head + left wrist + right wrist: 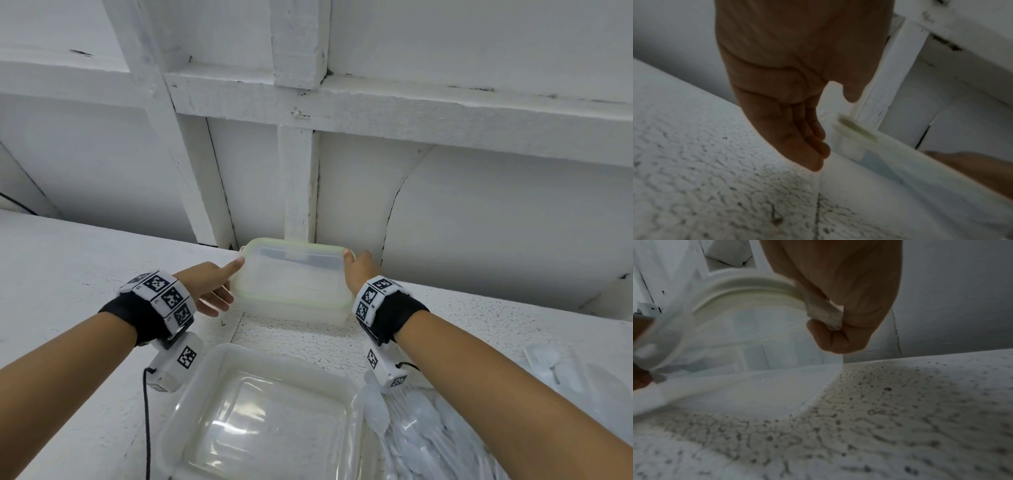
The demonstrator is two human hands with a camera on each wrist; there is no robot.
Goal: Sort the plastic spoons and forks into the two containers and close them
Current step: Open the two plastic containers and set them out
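Observation:
A clear far container [291,308] with a green-rimmed lid [291,270] on it stands at the back of the counter by the wall. My right hand [351,260] pinches the lid's side flap [824,313] at the far right corner, thumb [830,337] curled under it. My left hand [234,281] is at the container's left end with fingers [816,146] straight and the thumb at the lid's corner [855,129]; it grips nothing. A second clear container [263,411] stands open close to me. White plastic spoons and forks [428,438] lie heaped at its right.
More white cutlery [555,366] lies farther right on the rough white counter [68,274]. A white wall with beams [298,188] rises directly behind the far container. A black cable [147,428] hangs from my left wrist camera.

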